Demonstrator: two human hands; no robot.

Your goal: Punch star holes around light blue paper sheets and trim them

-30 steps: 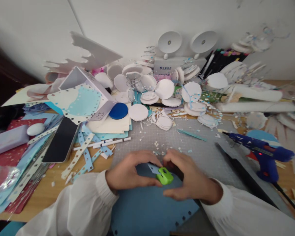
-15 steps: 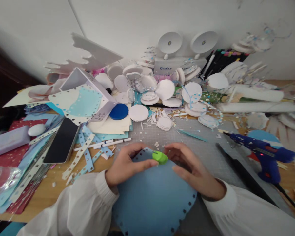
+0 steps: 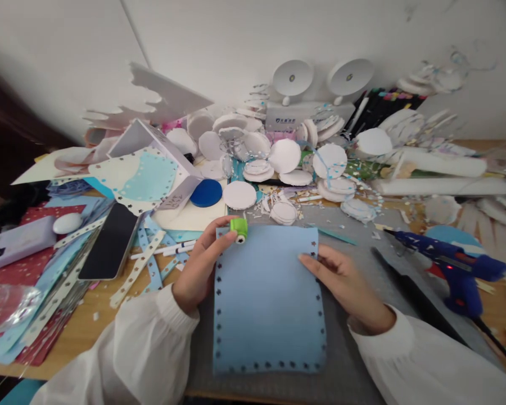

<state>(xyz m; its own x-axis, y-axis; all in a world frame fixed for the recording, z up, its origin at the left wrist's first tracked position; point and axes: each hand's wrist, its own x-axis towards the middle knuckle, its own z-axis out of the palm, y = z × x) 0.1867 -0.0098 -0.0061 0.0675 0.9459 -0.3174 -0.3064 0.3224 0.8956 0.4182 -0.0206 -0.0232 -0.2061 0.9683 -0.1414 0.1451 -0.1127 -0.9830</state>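
A blue sheet of paper (image 3: 270, 298) stands held up over the grey cutting mat, with small flower-shaped holes along its left, right and bottom edges. My left hand (image 3: 202, 261) is closed around a small green craft punch (image 3: 238, 228) at the sheet's upper left corner. Whether the paper sits in the punch's slot I cannot tell. My right hand (image 3: 343, 278) pinches the sheet's right edge near the top, thumb in front and fingers behind.
A blue hot glue gun (image 3: 459, 261) with a red light lies at right beside a long black tool (image 3: 413, 295). At left are a phone (image 3: 107, 244), punched paper strips (image 3: 141, 264) and stacked paper. White discs (image 3: 240, 194) crowd the back. A teal tool (image 3: 337, 236) lies behind the sheet.
The blue sheet has straightened from a bent, turned pose to face me. The green punch has moved left to its upper left corner. My right hand has closed on the right edge.
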